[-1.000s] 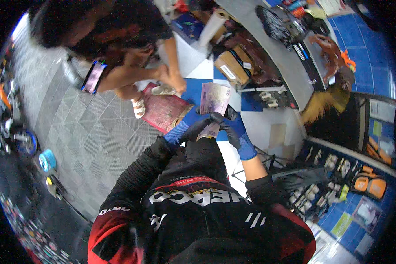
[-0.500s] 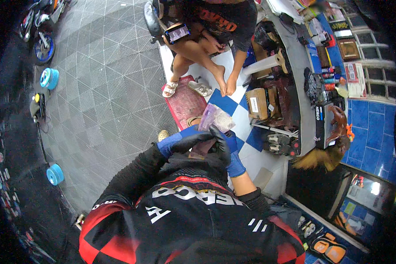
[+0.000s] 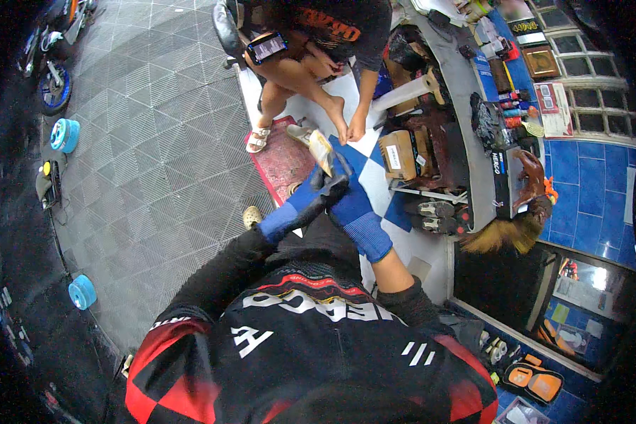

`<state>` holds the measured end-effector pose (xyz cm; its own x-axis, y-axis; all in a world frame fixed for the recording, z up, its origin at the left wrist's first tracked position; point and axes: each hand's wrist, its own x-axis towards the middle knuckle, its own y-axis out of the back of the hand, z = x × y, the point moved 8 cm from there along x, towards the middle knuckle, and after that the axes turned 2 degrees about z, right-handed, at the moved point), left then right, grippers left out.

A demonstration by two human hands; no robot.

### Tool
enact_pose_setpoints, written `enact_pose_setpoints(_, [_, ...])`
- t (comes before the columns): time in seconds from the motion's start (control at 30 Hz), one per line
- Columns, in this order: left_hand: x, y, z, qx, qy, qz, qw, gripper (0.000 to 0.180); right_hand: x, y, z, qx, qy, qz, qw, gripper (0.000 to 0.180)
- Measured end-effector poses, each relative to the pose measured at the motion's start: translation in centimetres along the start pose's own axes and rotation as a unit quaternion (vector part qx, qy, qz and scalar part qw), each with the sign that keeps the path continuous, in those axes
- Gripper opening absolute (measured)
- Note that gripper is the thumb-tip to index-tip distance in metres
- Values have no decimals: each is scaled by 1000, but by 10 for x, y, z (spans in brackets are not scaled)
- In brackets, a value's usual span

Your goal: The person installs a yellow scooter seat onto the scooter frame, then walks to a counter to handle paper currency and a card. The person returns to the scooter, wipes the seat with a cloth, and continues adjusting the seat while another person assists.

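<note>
Both hands wear blue gloves with black-coated palms and are close together in front of my body. A small pale, yellowish plastic packet (image 3: 321, 152) sticks up from between them, narrow and tilted, seen nearly edge-on. My left hand (image 3: 308, 201) comes across from the left, its fingers closed at the packet's lower end. Beside it, my right hand (image 3: 345, 192) is closed around the same end and partly overlapped by the left. The packet's contents cannot be made out, and the fingertips are partly hidden.
A seated person (image 3: 339, 42) with a phone (image 3: 267, 48) on the thigh is just ahead. To the right stand a grey-topped bench (image 3: 466, 106) and a cardboard box (image 3: 403, 154). Blue wheel rims (image 3: 83, 292) lie left on grey floor tiles (image 3: 155, 141). A red mat (image 3: 279, 159) lies ahead.
The packet, earlier broad and flat to view, is now turned narrow and upright. Both hands have moved slightly away from my body and closer together, and the view has shifted.
</note>
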<state>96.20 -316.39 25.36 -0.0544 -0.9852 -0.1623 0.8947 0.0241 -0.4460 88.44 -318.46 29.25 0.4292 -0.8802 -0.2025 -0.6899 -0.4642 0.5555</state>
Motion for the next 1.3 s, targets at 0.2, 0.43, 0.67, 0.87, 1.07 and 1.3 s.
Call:
enact_pose_setpoints(0.2, [-11, 3, -30, -305, 171, -69, 934, 51, -14, 4, -10, 21, 91, -26, 995, 56])
enact_pose_setpoints(0.43, [-21, -9, -32, -397, 177, -133, 891, 56, -19, 20, -14, 220, 16, -57, 974, 47])
enact_pose_setpoints(0.67, [-19, -14, -42, -414, 150, -134, 888, 55, -27, 23, 1, 386, -52, 28, 921, 54])
enact_pose_setpoints(0.87, [-22, -22, -35, -463, 164, -175, 854, 46, -26, 16, 13, 375, -114, 56, 918, 52])
enact_pose_setpoints(1.07, [-15, -29, -20, -450, 168, -152, 863, 52, -37, 21, 14, 273, -120, 95, 950, 30])
enact_pose_setpoints(1.3, [-23, -14, -29, -409, 232, -68, 880, 45, -24, 44, 42, 157, -102, 171, 967, 20])
